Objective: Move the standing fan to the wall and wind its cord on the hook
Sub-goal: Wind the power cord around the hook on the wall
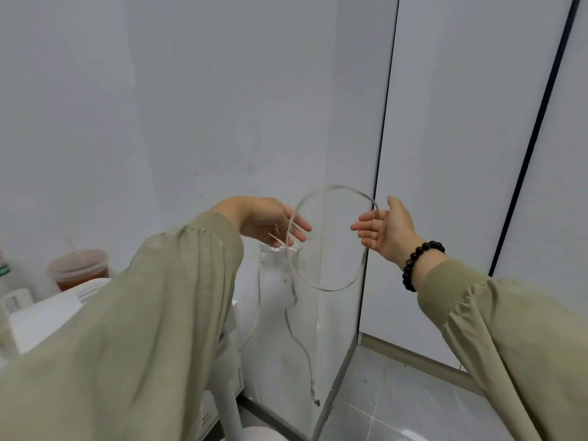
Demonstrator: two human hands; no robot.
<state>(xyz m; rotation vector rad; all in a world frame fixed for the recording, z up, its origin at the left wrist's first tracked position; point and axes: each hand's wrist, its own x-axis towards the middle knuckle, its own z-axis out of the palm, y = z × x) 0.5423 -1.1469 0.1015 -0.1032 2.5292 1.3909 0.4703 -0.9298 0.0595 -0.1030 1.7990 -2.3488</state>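
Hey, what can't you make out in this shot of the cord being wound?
All in the head view.
Cord: motion-blurred loop; whether it rounds the hook is unclear.
Hook: small, partly behind the left hand and cord.
Fan: top hidden by the left sleeve, base cut by the bottom edge.
Right hand: grip on the cord blurred.
Bottle: cut by the left edge.
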